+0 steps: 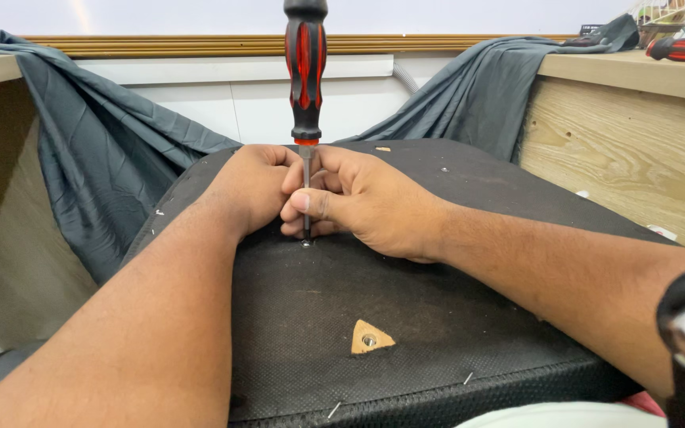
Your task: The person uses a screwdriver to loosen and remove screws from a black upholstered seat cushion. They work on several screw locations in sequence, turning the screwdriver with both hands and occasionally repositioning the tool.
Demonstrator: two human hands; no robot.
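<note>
Screwdriver (305, 71) upright on a screw (306, 243), both hands pinching its shaft.

My left hand (251, 186) and right hand (366, 202) each have their grip clamped on the thin steel shaft just above the black fabric panel (406, 317). The shaft looks stiff, smooth, likely slippery; the ribbed red-and-black handle above stands free and should offer firmer purchase. The tool seems light. The panel's fabric is soft; stray staples (468, 378) lie on it.

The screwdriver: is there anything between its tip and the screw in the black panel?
Nothing visible. The screwdriver stands upright, its tip on the screw in the black panel. The left hand and right hand pinch the shaft from both sides, above the tip.
</note>
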